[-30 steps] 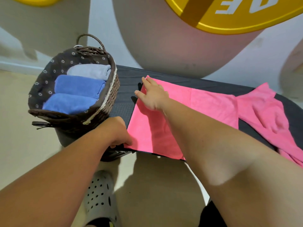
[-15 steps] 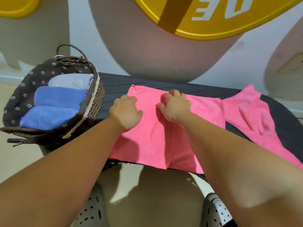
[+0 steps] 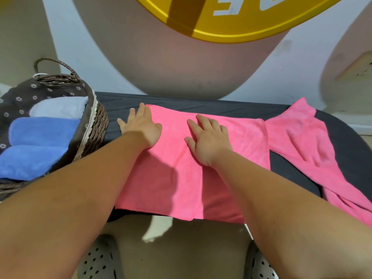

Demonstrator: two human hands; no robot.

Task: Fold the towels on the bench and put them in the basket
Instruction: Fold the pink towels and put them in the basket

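Left grip (image 3: 141, 127) presses flat, fingers spread, on the left edge of the folded pink towel (image 3: 181, 178) on the counter (image 3: 201, 105); right grip (image 3: 209, 139) lies flat on its middle. Just left stands the basket (image 3: 96, 125) with rolled towels (image 3: 40, 129); a second pink towel (image 3: 298, 137) sprawls right.

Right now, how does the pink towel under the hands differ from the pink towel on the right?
The towel under the hands lies flat and squared; the right towel is rumpled and skewed. The left hand and right hand press on the first; nothing touches the second. Both are pink and lie on the dark bench.
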